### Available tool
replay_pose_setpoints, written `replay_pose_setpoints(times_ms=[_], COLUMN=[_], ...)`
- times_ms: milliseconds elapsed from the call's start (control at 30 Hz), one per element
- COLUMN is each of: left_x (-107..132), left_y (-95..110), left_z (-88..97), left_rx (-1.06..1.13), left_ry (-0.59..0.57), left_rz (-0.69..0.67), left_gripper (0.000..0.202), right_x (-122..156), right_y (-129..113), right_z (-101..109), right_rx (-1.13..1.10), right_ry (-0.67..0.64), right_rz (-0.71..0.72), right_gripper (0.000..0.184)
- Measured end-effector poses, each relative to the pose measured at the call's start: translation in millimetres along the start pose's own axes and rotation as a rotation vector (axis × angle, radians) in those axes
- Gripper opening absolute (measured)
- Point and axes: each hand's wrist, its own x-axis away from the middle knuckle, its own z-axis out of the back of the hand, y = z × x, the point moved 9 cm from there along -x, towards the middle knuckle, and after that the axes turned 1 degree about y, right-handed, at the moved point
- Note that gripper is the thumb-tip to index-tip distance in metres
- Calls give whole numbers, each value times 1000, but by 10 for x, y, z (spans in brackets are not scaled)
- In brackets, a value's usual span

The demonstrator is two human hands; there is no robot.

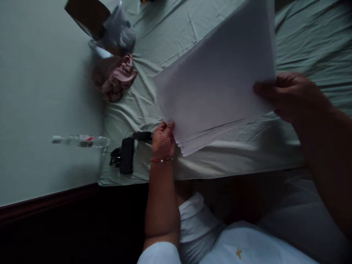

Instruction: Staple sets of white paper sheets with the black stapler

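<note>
A stack of white paper sheets [220,77] is held up in front of me, tilted, above a surface covered with pale green cloth [154,40]. Its near edge is fanned, so several sheets show one below another. My left hand [163,139] pinches the near left corner of the stack; a red string bracelet circles that wrist. On the other side, my right hand [294,93] grips the right edge, thumb on top and fingers underneath. The paper looks blank on the side that I see.
Left of my left hand lie a black case [127,156], a smaller black object [142,136] and keys [115,157]. A clear bottle [86,140] stands by the wall [46,91]. Farther back are crumpled pink cloth [119,79], a plastic bag [121,31] and a brown box [88,16].
</note>
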Motion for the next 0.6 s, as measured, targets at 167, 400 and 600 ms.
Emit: replay_pose_setpoints(times_ms=[167, 400, 600], left_x=[-19, 102, 24], left_y=[295, 673, 508], left_z=[156, 121, 278], left_rx=[-37, 65, -106], left_ry=[59, 89, 122], left_rz=[-254, -483, -444], left_gripper=[39, 38, 38], right_x=[-58, -13, -51], right_y=[31, -76, -112], right_z=[-65, -73, -94], right_rx=[27, 167, 223], right_ry=[-175, -149, -199], right_rz=[110, 195, 329], right_gripper=[37, 22, 33])
